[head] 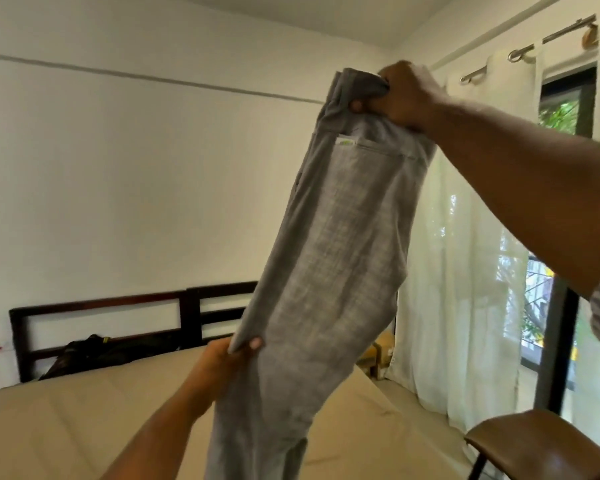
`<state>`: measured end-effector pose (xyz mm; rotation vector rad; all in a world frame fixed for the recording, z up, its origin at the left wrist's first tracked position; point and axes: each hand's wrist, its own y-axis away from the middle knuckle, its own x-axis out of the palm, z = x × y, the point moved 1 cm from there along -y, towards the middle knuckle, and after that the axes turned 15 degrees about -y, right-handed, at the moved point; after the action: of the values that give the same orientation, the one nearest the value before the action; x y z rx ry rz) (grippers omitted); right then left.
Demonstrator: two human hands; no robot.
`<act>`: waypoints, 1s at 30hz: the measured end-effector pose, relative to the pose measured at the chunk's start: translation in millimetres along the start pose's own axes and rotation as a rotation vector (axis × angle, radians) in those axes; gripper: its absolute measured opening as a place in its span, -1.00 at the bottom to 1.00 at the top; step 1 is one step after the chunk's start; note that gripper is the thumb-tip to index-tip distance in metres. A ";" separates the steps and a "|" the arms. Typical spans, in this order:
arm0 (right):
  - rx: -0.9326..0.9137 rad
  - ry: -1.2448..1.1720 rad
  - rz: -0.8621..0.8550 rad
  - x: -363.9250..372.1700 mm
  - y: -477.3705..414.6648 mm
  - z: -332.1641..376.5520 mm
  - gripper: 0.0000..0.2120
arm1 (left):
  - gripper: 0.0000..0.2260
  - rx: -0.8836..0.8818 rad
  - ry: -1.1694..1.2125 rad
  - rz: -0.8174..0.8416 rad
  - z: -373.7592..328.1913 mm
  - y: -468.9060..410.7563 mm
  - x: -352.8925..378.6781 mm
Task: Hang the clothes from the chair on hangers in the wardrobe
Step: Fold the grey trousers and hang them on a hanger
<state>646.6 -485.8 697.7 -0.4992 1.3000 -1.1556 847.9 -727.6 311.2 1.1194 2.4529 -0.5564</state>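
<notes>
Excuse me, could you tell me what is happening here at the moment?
A person holds up a pair of grey trousers in front of a bed. The right hand grips the waistband up high, and the left hand pinches a side edge lower down. A brown chair stands at the lower right. No hanger or wardrobe is in view.

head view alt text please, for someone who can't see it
A person holds grey trousers up in the air, the right hand gripping the waistband at the top and the left hand pinching one side edge lower down. Also in view: a beige bed, white curtains and a brown chair at lower right.
</notes>
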 end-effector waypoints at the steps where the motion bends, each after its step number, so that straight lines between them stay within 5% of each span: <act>1: 0.052 0.007 0.029 7.6 8.6 -14.7 -0.59 | -0.34 -0.020 -0.027 -0.022 10.4 3.9 -12.8; 5: 0.268 -0.111 0.160 51.6 59.8 -71.6 -0.52 | -0.18 -0.059 -0.234 -0.052 50.2 16.1 -78.7; 10: 0.528 -0.385 0.286 135.5 160.3 -123.9 -0.59 | -0.63 -0.098 -0.544 0.181 56.8 46.7 -140.8; 16: 0.857 -0.579 0.413 231.6 265.1 -165.0 -0.54 | -0.50 -0.326 -0.857 0.318 85.7 24.7 -191.9; 22: 1.089 -0.611 0.452 296.5 377.6 -254.5 -0.71 | -0.62 -0.406 -0.987 0.587 151.9 -44.5 -80.4; 26: 1.216 -0.403 0.462 339.8 464.8 -347.8 -0.61 | -0.76 -0.385 -1.025 0.491 290.2 -70.7 55.1; 30: 1.262 -0.007 0.546 376.8 590.6 -436.8 -0.46 | -0.58 -0.297 -0.956 0.377 400.5 -1.9 227.6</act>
<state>414.7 -444.0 -93.5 0.7324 0.4327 -1.2337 780.1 -787.9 -140.4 0.8668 1.4061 -0.4399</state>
